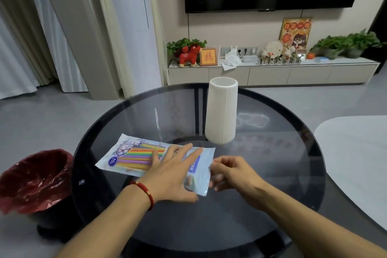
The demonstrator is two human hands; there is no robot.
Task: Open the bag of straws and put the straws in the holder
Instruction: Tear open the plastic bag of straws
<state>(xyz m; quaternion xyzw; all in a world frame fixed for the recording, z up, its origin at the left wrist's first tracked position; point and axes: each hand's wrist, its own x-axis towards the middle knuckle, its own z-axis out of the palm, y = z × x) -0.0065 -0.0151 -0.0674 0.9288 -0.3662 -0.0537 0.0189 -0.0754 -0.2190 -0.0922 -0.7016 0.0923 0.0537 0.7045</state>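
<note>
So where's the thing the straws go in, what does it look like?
Find the round dark glass table in the middle of the room. Toward its far edge stands the holder, just behind the bag of straws under the person's hands. It is the only tall thing on the table: a plain white ribbed vase, upright, open at the top.

One bag of straws (134,156), one white holder (222,111), one red-lined bin (35,180), two hands.

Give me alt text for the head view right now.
The left hand presses flat on a sealed bag of straws lying on a round glass table, while the right hand pinches the bag's right edge. A white ribbed holder stands upright behind the bag.
</note>
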